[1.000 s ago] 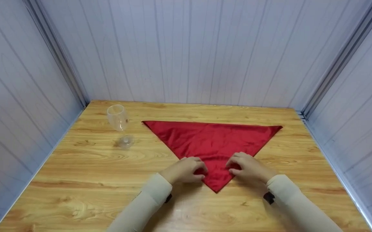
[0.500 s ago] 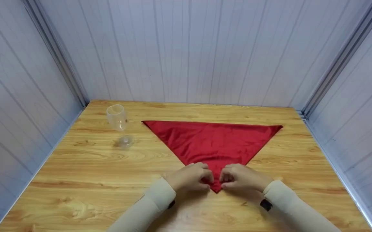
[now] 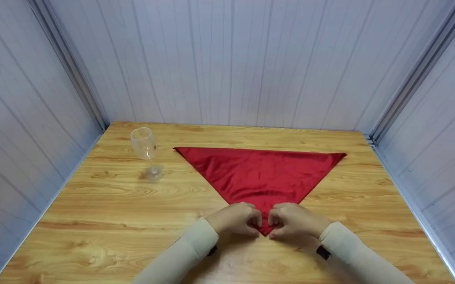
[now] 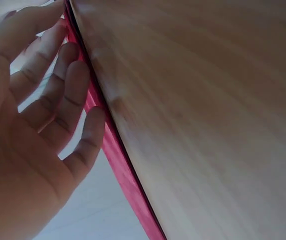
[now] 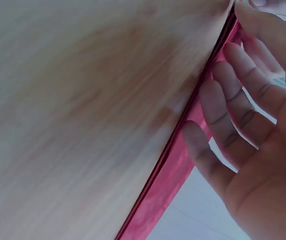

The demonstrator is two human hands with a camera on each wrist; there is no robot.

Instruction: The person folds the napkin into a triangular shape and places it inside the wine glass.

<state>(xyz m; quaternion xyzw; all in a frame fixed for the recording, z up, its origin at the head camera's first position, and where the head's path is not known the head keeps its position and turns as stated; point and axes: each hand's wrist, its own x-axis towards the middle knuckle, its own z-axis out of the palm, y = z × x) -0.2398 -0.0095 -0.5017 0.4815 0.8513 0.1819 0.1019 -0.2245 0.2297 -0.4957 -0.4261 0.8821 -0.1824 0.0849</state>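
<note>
Cloth (image 3: 259,173) lies flat on the counter (image 3: 93,209) as a red triangle, long edge away from me, one corner pointing at my body. My left hand (image 3: 237,219) and right hand (image 3: 296,221) flank that near corner, one along each slanting edge, fingers loosely bent, thumbs lowest and close to the tip. Both hands part-open; whether thumb and forefinger actually pinch the cloth I cannot tell. Reason for the matched stance, I judge: each hand can work its own edge, and the corner stays square between them. Corner turned toward me probably for easy reach. Glass (image 3: 144,146) stands upright on the far left, well apart from the cloth, presumably kept out of the way of my arms. From the head view: whole triangle, glass, pale walls (image 3: 211,59), but the curled fingers hide their own undersides. Wrist views fill that in: gaps between the spread fingers, fingertips lined up along the cloth's edge, thumb reaching furthest up toward the tip. The right wrist view also shows a dark doubled line at that edge, suggesting folded layers; neither wrist view shows the glass.
</note>
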